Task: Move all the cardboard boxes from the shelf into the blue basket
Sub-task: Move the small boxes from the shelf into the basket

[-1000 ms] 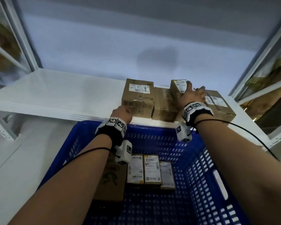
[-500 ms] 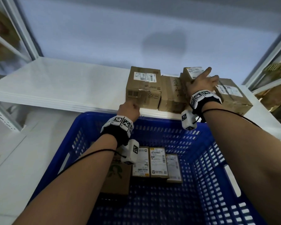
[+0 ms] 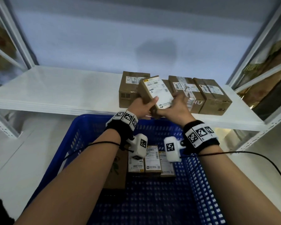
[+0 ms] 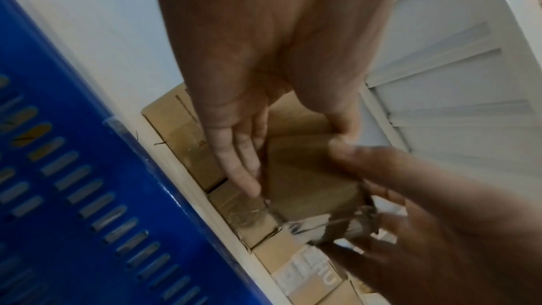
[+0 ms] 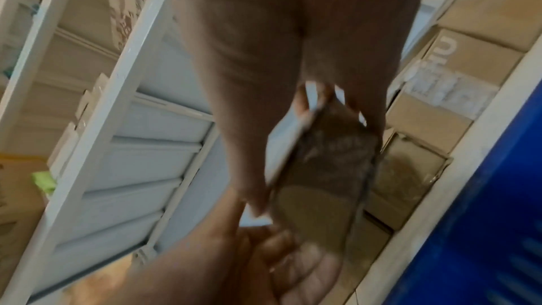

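Both hands hold a small cardboard box [image 3: 156,92] with a white label, tilted above the shelf's front edge. My left hand [image 3: 145,105] grips its left side, thumb on the label. My right hand [image 3: 177,103] grips its right side. The left wrist view shows the box [image 4: 308,171] between my left fingers [image 4: 240,171] and the right hand [image 4: 425,229]. In the blurred right wrist view the box [image 5: 322,182] is pinched edge-on. Three larger boxes stand on the white shelf [image 3: 55,95]: left [image 3: 128,91], middle [image 3: 190,95], right [image 3: 216,99]. The blue basket [image 3: 201,176] is below.
Inside the basket lie three small labelled boxes [image 3: 152,161] side by side and a flat brown box [image 3: 118,169] at their left. White shelf uprights [image 3: 258,46] rise on both sides. Neighbouring shelves at the right hold more cartons [image 3: 266,78].
My right hand has lifted the small labelled box off the row and brought it forward and left. My left hand has left the shelf edge and taken hold of it.
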The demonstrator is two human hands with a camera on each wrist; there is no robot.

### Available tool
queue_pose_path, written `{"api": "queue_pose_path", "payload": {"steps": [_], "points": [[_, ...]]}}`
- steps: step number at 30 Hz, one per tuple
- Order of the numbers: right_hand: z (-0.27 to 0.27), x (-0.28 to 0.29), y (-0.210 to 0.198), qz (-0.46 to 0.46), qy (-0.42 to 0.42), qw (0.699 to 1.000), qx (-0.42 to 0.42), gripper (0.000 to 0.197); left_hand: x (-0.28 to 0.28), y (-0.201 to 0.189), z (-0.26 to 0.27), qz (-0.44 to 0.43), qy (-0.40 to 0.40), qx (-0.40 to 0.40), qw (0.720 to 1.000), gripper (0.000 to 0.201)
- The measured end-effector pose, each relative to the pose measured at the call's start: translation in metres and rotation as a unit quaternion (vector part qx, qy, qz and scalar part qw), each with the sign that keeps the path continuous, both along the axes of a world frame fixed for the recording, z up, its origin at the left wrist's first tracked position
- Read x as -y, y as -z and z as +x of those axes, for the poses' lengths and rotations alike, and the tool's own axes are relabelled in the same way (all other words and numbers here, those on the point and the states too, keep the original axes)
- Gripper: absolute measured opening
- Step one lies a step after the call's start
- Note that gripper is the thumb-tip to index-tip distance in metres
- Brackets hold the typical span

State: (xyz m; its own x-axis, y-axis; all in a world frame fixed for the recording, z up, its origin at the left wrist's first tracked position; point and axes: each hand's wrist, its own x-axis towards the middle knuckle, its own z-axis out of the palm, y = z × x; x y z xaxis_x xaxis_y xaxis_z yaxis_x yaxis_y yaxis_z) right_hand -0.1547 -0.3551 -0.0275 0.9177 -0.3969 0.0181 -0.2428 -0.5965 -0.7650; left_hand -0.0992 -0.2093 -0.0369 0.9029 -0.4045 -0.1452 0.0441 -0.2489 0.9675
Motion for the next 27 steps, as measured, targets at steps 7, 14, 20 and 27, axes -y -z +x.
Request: {"api": "queue_pose_path", "payload": {"steps": [7, 14, 20, 27], "points": [[-0.029, 0.035, 0.008, 0.294, -0.137, 0.940, -0.106, 0.059, -0.016, 0.017, -0.015, 0.046, 0.143, -0.137, 0.979, 0.049], [-0.040, 0.065, 0.080, 0.170, -0.155, 0.924, -0.305, 0.037, -0.013, 0.068, -0.020, 0.177, 0.162, -0.147, 0.960, 0.048], [-0.048, 0.084, 0.148, -0.134, -0.106, 0.889, -0.425, 0.050, -0.033, 0.117, -0.015, 0.224, 0.115, -0.143, 0.957, 0.043], [-0.047, 0.094, 0.223, -0.039, 0.031, 0.912, -0.408, 0.042, -0.041, 0.147, -0.013, 0.242, 0.098, -0.182, 0.948, 0.043]]}}
